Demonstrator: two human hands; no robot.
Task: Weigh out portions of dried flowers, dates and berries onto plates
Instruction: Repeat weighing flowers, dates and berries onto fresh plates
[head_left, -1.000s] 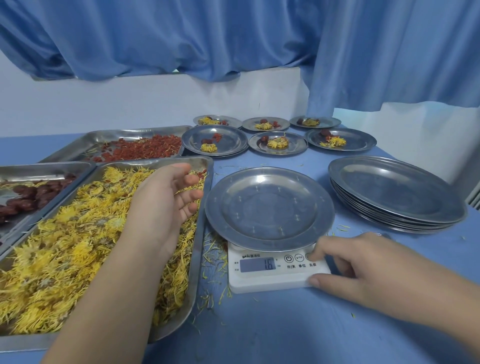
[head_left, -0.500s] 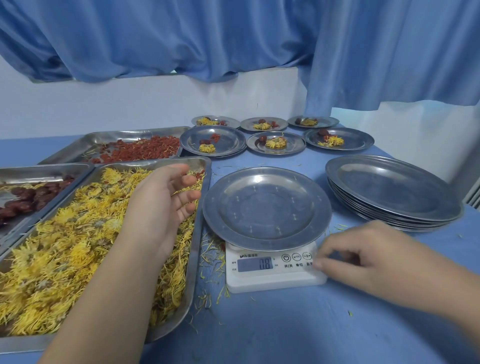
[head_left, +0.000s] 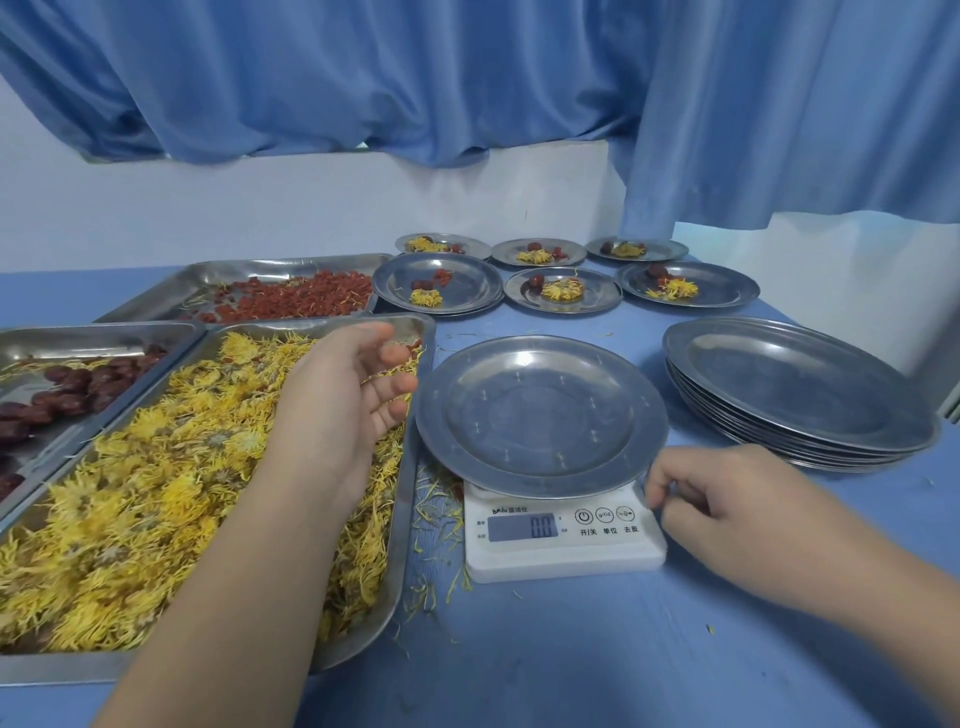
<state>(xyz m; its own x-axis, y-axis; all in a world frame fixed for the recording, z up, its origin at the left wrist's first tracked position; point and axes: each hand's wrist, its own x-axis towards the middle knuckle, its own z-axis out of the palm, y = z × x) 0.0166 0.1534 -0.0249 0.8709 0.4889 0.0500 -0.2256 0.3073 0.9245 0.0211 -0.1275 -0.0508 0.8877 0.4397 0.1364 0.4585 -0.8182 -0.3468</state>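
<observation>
An empty steel plate (head_left: 540, 415) sits on a white digital scale (head_left: 561, 551) whose display reads 0.0. My right hand (head_left: 727, 499) lies on the blue table at the scale's right edge, its fingers loosely curled and holding nothing. Hovering over the far right part of the tray (head_left: 408, 525) of yellow dried flowers (head_left: 130, 493) is my left hand (head_left: 348, 400), fingers relaxed and slightly bent. A tray of red berries (head_left: 291, 301) stands behind it. At the left is a tray of dark dates (head_left: 78, 384).
A stack of empty steel plates (head_left: 795, 384) stands right of the scale. Several filled plates (head_left: 563, 291) holding flowers, a date and berries sit at the back. Loose yellow petals (head_left: 436, 519) lie between the flower tray and the scale. Blue curtains hang behind.
The scale's reading dropped from 16 to 0.0. My right hand left the scale's buttons and drew back to its right edge, fingers curling. My left hand stayed over the flowers.
</observation>
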